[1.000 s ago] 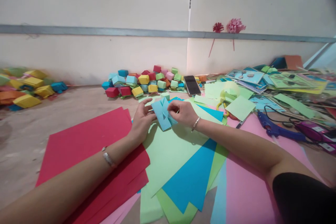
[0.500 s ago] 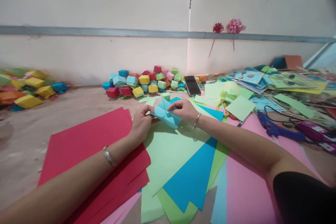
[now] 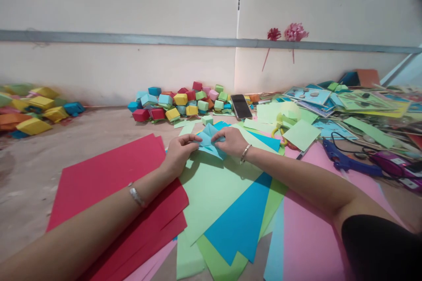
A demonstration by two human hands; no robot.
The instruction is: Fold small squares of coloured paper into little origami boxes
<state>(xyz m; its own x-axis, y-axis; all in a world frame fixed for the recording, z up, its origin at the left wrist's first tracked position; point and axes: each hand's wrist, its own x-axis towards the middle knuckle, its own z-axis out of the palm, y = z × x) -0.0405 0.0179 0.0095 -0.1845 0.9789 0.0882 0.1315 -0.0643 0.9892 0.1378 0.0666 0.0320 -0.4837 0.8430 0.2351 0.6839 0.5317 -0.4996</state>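
A small light blue folded paper (image 3: 209, 144) is held between both hands, above pale green sheets (image 3: 214, 189). My left hand (image 3: 180, 151) pinches its left edge between thumb and fingers. On the right side, my right hand (image 3: 232, 141) grips the paper with thumb and forefinger. Creases and raised flaps show on the paper; parts of its edges are hidden behind the fingers. Red sheets (image 3: 108, 175) lie partly under my left forearm, and a darker blue sheet (image 3: 239, 224) lies across the green ones.
Folded paper boxes (image 3: 180, 99) are heaped near the wall, with another heap (image 3: 36, 105) at far left. A phone (image 3: 241, 107), yellow-handled scissors (image 3: 279, 126), a blue glue gun (image 3: 352, 161) and pink sheets (image 3: 313, 228) lie to the right.
My left hand has shifted slightly right on the light blue paper. The paper has turned and its flaps sit differently between the fingers. My right hand has moved a little.
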